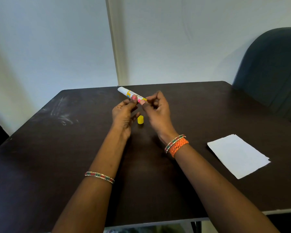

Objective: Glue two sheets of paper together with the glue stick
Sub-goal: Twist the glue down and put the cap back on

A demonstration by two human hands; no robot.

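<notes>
Yellow is what I pick out first: the cap [140, 119] of the glue stick [130, 95] stands by itself on the dark table [49, 140], just below my two hands and not touching either. The stick is off the table, held between both hands above the middle of the far half, not far from the far edge. It is tilted, with its white end pointing up and away to the left and its yellow-labelled end down toward the right.

My left hand [123, 113] has its thumb pressed on the labelled part of the barrel, the other fingers curled behind it, so it is pinching the stick. My right hand [155, 108] pinches the lower, yellow end between thumb and fingertip, the remaining fingers folded into the palm. Both hands are close, almost touching at the thumbs.

White paper [237, 155] lies flat toward the right edge of the table, nearer the near side, well apart from the hands; a second edge shows at its right corner, so I take it for a stack, though I cannot count the sheets.

A thin bangle [99, 177] sits on the left forearm. Another bangle and an orange braided band [178, 147] circle the right wrist. A dark chair [274, 69] stands beyond the far right corner.
</notes>
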